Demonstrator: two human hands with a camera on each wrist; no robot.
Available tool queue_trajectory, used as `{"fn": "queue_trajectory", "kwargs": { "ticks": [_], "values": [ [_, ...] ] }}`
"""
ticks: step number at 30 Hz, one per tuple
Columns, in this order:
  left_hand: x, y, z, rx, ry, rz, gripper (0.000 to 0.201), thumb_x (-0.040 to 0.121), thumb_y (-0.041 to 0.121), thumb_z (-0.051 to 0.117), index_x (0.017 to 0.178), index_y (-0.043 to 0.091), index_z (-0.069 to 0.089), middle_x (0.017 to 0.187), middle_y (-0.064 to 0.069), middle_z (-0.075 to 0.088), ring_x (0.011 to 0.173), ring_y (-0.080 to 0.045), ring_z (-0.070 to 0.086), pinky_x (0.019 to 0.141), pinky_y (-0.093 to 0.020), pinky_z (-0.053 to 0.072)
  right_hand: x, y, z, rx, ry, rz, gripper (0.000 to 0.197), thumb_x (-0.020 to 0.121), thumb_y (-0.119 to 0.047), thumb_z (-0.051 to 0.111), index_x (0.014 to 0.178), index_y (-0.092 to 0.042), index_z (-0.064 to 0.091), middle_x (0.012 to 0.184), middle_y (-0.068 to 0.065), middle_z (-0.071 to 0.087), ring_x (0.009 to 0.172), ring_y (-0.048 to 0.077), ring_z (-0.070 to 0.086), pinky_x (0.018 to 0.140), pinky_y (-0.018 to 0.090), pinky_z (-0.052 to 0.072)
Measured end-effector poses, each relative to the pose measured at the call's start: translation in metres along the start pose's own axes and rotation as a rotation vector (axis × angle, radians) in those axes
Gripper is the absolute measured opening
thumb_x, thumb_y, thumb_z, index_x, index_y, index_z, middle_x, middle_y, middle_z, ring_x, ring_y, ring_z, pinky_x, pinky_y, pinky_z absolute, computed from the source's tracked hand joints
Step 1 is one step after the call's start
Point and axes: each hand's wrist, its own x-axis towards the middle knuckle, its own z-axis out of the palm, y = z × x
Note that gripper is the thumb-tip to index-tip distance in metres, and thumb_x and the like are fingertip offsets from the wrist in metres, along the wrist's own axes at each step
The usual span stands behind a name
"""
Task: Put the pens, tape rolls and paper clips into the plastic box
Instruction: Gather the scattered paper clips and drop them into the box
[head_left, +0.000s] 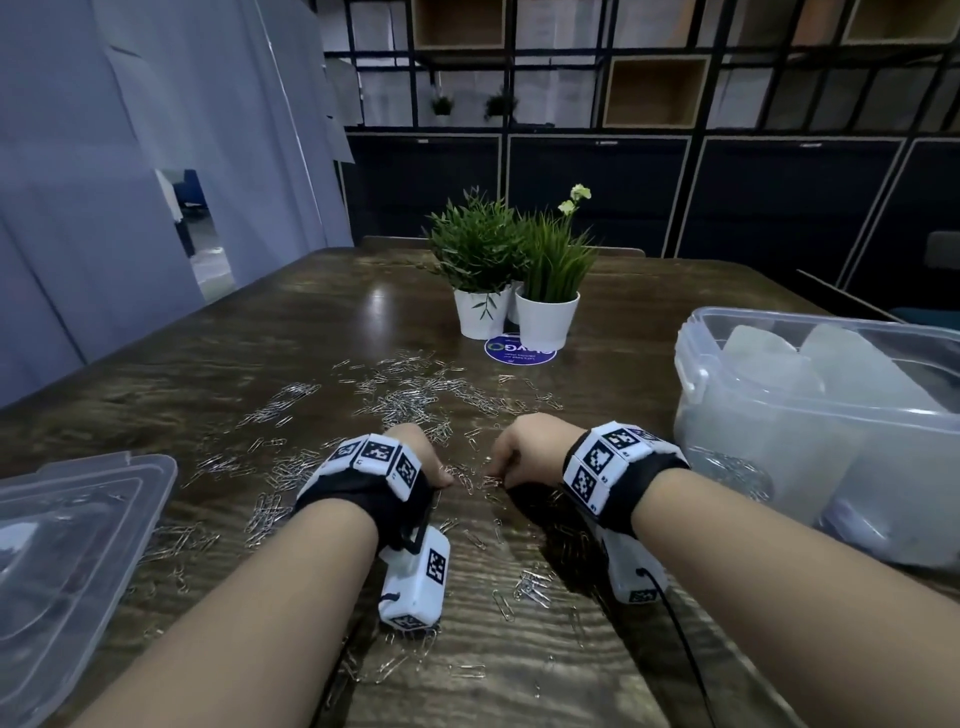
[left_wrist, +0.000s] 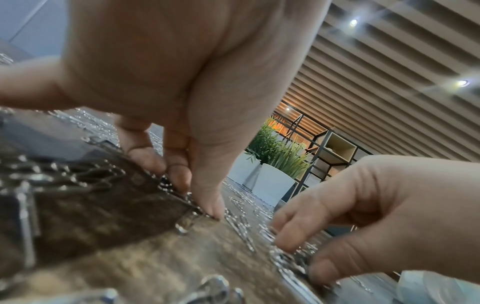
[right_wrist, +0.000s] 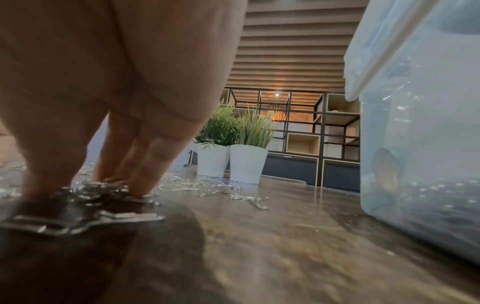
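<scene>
Both hands, left hand (head_left: 415, 457) and right hand (head_left: 530, 449), pinch thin wire paper clips (head_left: 467, 480) with curled fingers (left_wrist: 179, 174) on the grainy wooden counter (head_left: 260, 338), near the clear plastic box (head_left: 810, 415).

Two hands (head_left: 415, 452), one plastic box (head_left: 810, 415), one lid (head_left: 62, 545), two potted plants (head_left: 519, 270), countless paper clips (head_left: 405, 400).

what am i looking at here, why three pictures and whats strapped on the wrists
No machine here: a person is tidying a wooden table with bare hands. The big picture comes from a camera on their head; the other two come from cameras strapped to each wrist, the white blocks with black patterns. Paper clips lie scattered across the table. The left hand and right hand are down among them, fingertips drawn together round small bunches of clips, as the left wrist view shows. The clear plastic box stands to the right, already holding clips. Its lid lies to the left. Two potted plants stand behind.
</scene>
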Motion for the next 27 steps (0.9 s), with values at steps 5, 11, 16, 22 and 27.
{"fn": "queue_trajectory", "kwargs": {
  "ticks": [5,11,16,22,27],
  "values": [
    [-0.005,0.002,0.002,-0.002,-0.008,-0.018,0.051,0.084,0.048,0.066,0.120,0.012,0.064,0.121,-0.001,0.065,0.114,-0.017,0.059,0.101,-0.030,0.045,-0.021,0.003,0.001,-0.001,0.005,0.086,0.015,0.085,-0.013,0.071,0.098,-0.018,0.077,0.105,-0.001,0.072,0.100,0.017,0.065,0.085,0.022,0.048],
    [-0.025,0.002,0.005,-0.099,0.063,0.001,0.044,0.094,0.038,0.055,0.125,0.007,0.059,0.127,-0.002,0.060,0.120,-0.018,0.055,0.104,-0.028,0.041,-0.052,0.002,-0.003,0.074,-0.009,0.117,0.018,0.085,-0.013,0.071,0.078,-0.025,0.061,0.088,-0.006,0.067,0.091,0.013,0.062,0.087,0.022,0.049],
    [-0.054,-0.001,0.001,-0.151,0.262,0.131,0.005,0.085,0.019,0.069,0.086,0.014,0.067,0.087,0.002,0.065,0.086,-0.014,0.059,0.077,-0.021,0.043,-0.085,0.000,-0.009,0.321,0.263,0.074,0.020,0.082,-0.008,0.073,0.086,-0.024,0.061,0.087,-0.002,0.070,0.085,0.017,0.068,0.081,0.028,0.055],
    [-0.089,0.016,-0.006,-0.295,0.404,0.291,0.018,0.080,0.019,0.074,0.070,0.022,0.060,0.075,0.006,0.062,0.077,-0.010,0.056,0.069,-0.019,0.037,-0.133,-0.004,-0.057,0.472,0.527,0.013,0.015,0.080,-0.010,0.077,0.094,-0.015,0.073,0.085,-0.001,0.073,0.075,0.010,0.068,0.073,0.018,0.056],
    [-0.113,0.046,-0.015,-0.344,0.456,0.414,0.013,0.081,0.020,0.073,0.074,0.021,0.062,0.071,0.008,0.059,0.073,-0.009,0.055,0.066,-0.020,0.036,-0.170,0.016,-0.103,0.488,0.749,0.011,0.011,0.079,-0.005,0.077,0.085,-0.014,0.074,0.081,0.004,0.073,0.078,0.021,0.071,0.077,0.030,0.059]
  ]
}}
